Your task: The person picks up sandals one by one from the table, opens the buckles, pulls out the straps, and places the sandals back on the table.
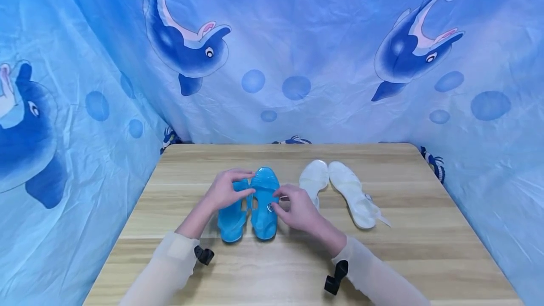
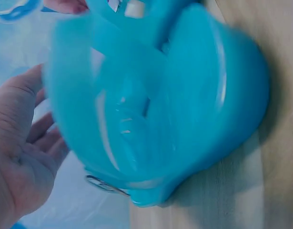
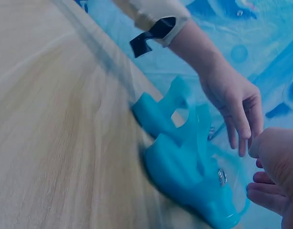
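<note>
Two translucent blue jelly sandals lie side by side at the middle of the wooden table [image 1: 395, 259], the left sandal [image 1: 231, 225] slightly nearer me than the right sandal [image 1: 265, 181]. My left hand [image 1: 227, 190] hovers over the left one's strap with relaxed fingers. In the left wrist view its palm [image 2: 17, 157] stands open beside a blurred sandal [image 2: 208, 95], and in the right wrist view its fingers [image 3: 234, 102] hang straight above the pair [image 3: 184, 162]. My right hand [image 1: 297, 209] has loosely curled fingers next to the right sandal's buckle [image 1: 269, 208]; its thumb [image 3: 275, 148] grips nothing.
A pair of clear white sandals [image 1: 352, 192] lies just right of the blue pair, the nearer one [image 1: 314, 178] beside my right hand. A blue dolphin-print cloth [image 1: 297, 60] walls in the table at the back and on both sides.
</note>
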`<state>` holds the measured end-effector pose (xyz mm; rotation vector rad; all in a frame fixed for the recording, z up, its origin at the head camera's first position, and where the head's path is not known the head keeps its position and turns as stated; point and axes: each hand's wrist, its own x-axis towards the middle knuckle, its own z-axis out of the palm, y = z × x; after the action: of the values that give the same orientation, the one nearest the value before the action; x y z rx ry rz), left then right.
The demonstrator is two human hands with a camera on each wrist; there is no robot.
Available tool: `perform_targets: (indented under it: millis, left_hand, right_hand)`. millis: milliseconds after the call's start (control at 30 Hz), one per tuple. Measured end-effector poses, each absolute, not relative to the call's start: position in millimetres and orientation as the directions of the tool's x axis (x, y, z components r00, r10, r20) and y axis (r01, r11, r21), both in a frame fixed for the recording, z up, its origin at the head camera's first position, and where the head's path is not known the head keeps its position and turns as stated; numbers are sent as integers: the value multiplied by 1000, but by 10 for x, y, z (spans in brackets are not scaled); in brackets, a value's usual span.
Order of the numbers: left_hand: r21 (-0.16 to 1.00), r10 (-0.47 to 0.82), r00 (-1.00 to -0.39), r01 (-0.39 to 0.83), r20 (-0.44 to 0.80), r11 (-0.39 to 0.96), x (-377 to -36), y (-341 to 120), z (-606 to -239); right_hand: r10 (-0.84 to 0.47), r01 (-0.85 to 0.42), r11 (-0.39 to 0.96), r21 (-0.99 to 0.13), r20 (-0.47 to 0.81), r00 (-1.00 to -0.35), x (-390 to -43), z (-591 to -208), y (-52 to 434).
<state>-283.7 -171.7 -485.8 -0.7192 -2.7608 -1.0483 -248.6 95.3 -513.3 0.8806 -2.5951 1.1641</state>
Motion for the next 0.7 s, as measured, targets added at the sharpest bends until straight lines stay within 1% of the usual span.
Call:
perform_targets:
  millis: [133,300,500,600,700]
  left_hand:
    - [559,321,-896,443,308,700,-2652,-1737,-4799]
    - [544,217,-918,374,332,751,-2353,-1819,-4794]
    - [578,64,-932,273,356,769,-1989,-1772,-4861]
    - [613,10,-934,241,356,752,-1810,-1731,-4953]
    - [638,-37,-933,216,359,739,-1659,-1694,-5090]
  right_hand:
    - [-433,-563,576,-593,362,-825,-2359,-4987,968]
    - [-444,-539,591,-601,316,-839,-2201,-4932,898]
    - [-427,-556,644,-526,356,-831,-2034,-4985,834]
    - [-431,-558,646,-521,355,-830,-1953,-5066,794]
    - [-433,-531,647,-547,310,-846,-1869,-5155,734]
